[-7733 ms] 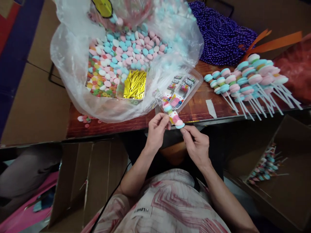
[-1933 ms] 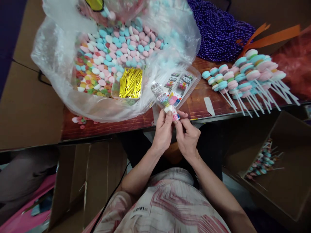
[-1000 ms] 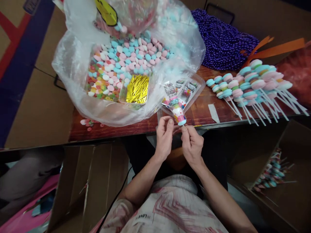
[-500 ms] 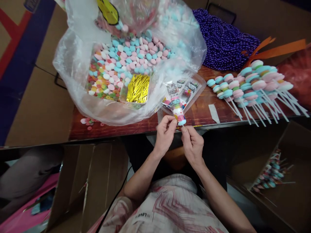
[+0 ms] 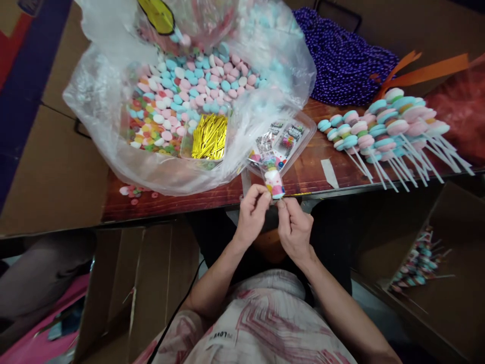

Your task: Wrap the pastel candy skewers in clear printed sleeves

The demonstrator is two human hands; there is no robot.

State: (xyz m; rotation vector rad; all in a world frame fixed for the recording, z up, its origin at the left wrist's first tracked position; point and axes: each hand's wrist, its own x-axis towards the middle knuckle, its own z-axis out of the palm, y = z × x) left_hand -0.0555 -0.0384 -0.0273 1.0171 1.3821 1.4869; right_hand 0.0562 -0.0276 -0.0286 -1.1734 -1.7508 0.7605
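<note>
A candy skewer in a clear printed bag (image 5: 274,183) points away from me at the table's front edge, with pink, white and blue pieces showing through. Thumb and fingertips of my left hand (image 5: 252,212) pinch the near end of the bag from the left. On its right, my right hand (image 5: 296,227) is closed in a pinch at the bottom, where the stick comes out. Whether a twist tie is between the fingertips is too small to tell. Just beyond lies a clear tray (image 5: 308,134) of printed bags. Gold twist ties (image 5: 210,136) fill a small box to the left.
A large plastic bag (image 5: 94,151) lies open around pastel candies (image 5: 197,86) and gummy rings. Unwrapped candy skewers (image 5: 382,129) are piled at right, before purple bead strings (image 5: 344,65). Below right, a cardboard box (image 5: 447,242) holds more skewers. Loose gummy rings (image 5: 134,194) lie at left.
The whole view has shifted slightly, so the table things appear a little further left. Both hands keep their pinch at the bag's near end, with only a small shift of the fingers.
</note>
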